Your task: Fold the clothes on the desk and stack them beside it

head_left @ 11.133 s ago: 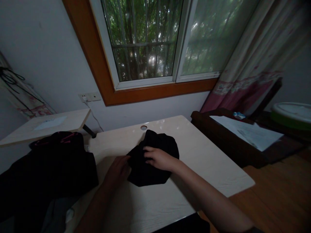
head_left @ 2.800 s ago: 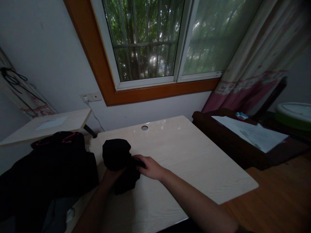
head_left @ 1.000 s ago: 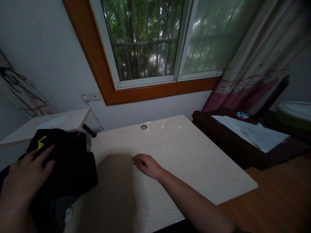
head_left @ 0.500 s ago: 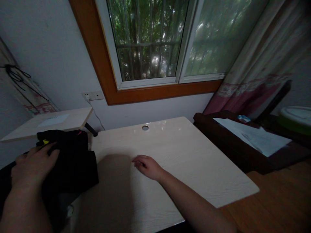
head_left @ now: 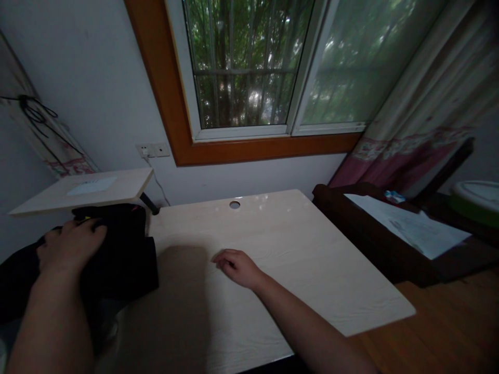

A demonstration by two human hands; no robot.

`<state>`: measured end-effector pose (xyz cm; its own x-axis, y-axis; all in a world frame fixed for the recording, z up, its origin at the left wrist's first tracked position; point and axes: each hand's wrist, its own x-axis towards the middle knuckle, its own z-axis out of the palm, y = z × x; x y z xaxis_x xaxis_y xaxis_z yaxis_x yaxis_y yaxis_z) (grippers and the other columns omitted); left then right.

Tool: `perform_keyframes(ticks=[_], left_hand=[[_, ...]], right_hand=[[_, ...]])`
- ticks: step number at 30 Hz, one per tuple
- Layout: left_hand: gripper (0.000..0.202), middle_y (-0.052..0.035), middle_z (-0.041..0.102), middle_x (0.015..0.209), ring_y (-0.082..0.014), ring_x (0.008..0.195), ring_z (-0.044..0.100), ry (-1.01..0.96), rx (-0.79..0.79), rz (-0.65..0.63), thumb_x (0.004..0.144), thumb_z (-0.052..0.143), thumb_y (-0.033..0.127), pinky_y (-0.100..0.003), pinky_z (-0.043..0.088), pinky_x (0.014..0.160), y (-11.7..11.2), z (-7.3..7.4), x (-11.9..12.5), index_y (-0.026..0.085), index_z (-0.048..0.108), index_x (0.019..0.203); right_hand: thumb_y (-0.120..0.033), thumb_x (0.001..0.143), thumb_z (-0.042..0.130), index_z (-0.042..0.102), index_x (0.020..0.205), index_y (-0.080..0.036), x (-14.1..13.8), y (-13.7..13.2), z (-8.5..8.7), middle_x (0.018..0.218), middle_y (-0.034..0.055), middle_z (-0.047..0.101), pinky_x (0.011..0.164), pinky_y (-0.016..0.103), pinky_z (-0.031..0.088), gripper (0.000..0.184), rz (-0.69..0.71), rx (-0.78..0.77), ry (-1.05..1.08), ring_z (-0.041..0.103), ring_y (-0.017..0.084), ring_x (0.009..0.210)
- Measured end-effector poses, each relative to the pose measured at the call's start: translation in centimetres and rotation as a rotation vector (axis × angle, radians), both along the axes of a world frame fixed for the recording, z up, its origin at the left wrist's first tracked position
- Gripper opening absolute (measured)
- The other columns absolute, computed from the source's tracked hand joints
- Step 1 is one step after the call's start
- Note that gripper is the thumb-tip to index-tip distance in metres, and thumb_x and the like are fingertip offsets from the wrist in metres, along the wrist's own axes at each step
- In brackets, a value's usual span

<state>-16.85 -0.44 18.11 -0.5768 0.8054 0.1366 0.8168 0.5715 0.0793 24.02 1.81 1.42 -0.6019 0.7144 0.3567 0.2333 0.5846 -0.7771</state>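
Observation:
At the left, my left hand (head_left: pixel 74 244) lies over a heap of black cloth (head_left: pixel 120 254) with a small yellow mark near its top edge. Its thumb stands apart from the fingers, which bend over the cloth; their tips are partly hidden. My right hand (head_left: pixel 236 267) rests on the pale wooden desk (head_left: pixel 304 249), loosely curled with some gap between thumb and fingers. Nothing shows in it. The cloth hangs past the desk's left side, and its underside is too dark to make out.
A small pale shelf (head_left: pixel 128 184) with a paper (head_left: pixel 91 186) on it stands behind the cloth. The desk has a round cable hole (head_left: pixel 234 205) near its back edge. Dark furniture (head_left: pixel 335 208) at the right carries a white sheet (head_left: pixel 409 226). A window and curtain (head_left: pixel 409 104) lie beyond.
The view has shifted slightly, so the room sits a little further right. My left hand has moved a little right and away over the black cloth. My right hand has stayed in place.

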Motion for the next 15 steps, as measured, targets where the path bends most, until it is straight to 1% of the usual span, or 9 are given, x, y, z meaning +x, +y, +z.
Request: perform_keyframes(ticks=[6,8,10,12,15], left_hand=[[0.076,-0.0218,0.043,0.151,-0.0587,0.131,0.036,-0.033,0.109,-0.086,0.082,0.044,0.063,-0.073,0.034,0.087,0.5,-0.8,-0.8,0.015,0.055,0.140],[0.076,-0.0218,0.043,0.152,-0.0595,0.131,0.036,-0.032,0.131,-0.089,0.081,0.045,0.063,-0.074,0.033,0.086,0.5,-1.0,-0.9,0.016,0.056,0.140],[0.075,-0.0218,0.041,0.153,-0.0589,0.131,0.035,-0.031,0.124,-0.081,0.082,0.045,0.062,-0.074,0.033,0.089,0.4,-1.0,-0.6,0.017,0.055,0.141],[0.074,-0.0214,0.039,0.154,-0.0569,0.132,0.036,-0.027,0.107,-0.045,0.084,0.045,0.061,-0.072,0.035,0.093,-0.1,-0.8,0.0,0.019,0.052,0.144],[0.072,-0.0214,0.036,0.154,-0.0537,0.133,0.037,0.007,0.126,-0.008,0.089,0.040,0.061,-0.069,0.037,0.098,-1.1,-0.7,1.0,0.023,0.042,0.151]], right_hand=[[-0.010,0.090,0.052,0.072,0.106,-0.022,-0.1,-0.1,0.3,0.097,0.0028,0.073,0.080,0.025,0.051,0.028,0.002,-0.008,0.009,0.068,0.014,0.086],[-0.010,0.090,0.052,0.072,0.106,-0.022,-0.1,-0.1,0.3,0.097,0.0027,0.073,0.080,0.026,0.051,0.028,-0.002,-0.010,0.005,0.068,0.014,0.086],[-0.010,0.090,0.052,0.072,0.106,-0.022,-0.1,-0.1,0.3,0.098,0.0029,0.073,0.080,0.026,0.052,0.028,-0.005,-0.011,0.001,0.068,0.014,0.086],[-0.010,0.090,0.052,0.072,0.106,-0.022,0.0,-0.1,0.3,0.099,0.0030,0.073,0.080,0.026,0.052,0.028,-0.004,-0.016,0.004,0.068,0.014,0.086],[-0.009,0.090,0.052,0.072,0.107,-0.022,0.1,-0.1,0.2,0.098,0.0028,0.073,0.081,0.026,0.051,0.029,0.007,-0.012,0.012,0.068,0.014,0.087]])
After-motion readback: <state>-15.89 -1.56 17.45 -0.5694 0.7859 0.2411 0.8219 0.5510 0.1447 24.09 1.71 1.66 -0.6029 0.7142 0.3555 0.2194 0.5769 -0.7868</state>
